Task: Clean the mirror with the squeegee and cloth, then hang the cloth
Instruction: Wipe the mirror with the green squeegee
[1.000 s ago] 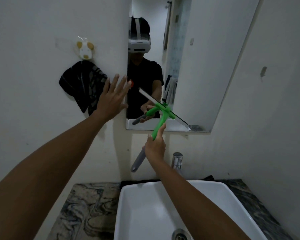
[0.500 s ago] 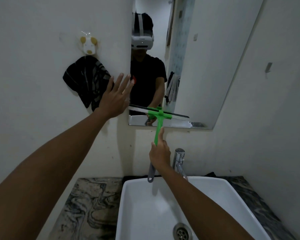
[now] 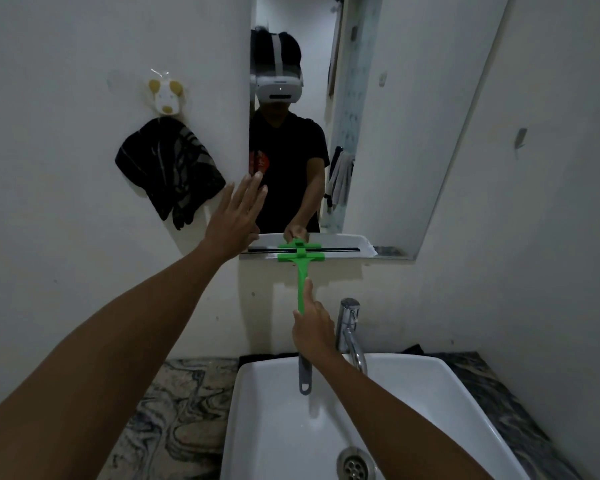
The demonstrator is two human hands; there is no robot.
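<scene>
1. Right hand (image 3: 314, 332): fingers are curled around the handle of the squeegee (image 3: 301, 268), with the thumb laid straight along the green shaft. The grey handle end protrudes below the hand, over the sink (image 3: 447, 382).
2. Squeegee: the shaft stands near vertical. The green crossbar and the black blade lie horizontal at the bottom edge of the mirror (image 3: 395, 133); whether the blade contacts the glass cannot be told.
3. Left hand (image 3: 236, 216): fingers are straight and spread, holding nothing. The fingertips lie at the left edge of the mirror, at 10 o'clock from the squeegee crossbar. Contact with the wall or the glass cannot be confirmed.
4. Cloth (image 3: 168, 171): dark and striped, it hangs bunched against the wall from the hook (image 3: 165, 93), a pale animal-shaped fitting. It sits at 9 o'clock from the mirror and at 10 o'clock from the left hand, just beside the fingers.
5. Mirror: a tall pane fixed to the wall above the sink. It reflects a person in a dark shirt wearing a white headset.
6. Tap (image 3: 350, 327): a chrome fitting just beside the right hand, at 3 o'clock from it, with the spout reaching over the sink.
7. Sink: a white rectangular basin with the drain (image 3: 355, 465) at 6 o'clock from the right hand.
8. Worktop (image 3: 174, 417): a marbled surface flanks the sink on both sides.
</scene>
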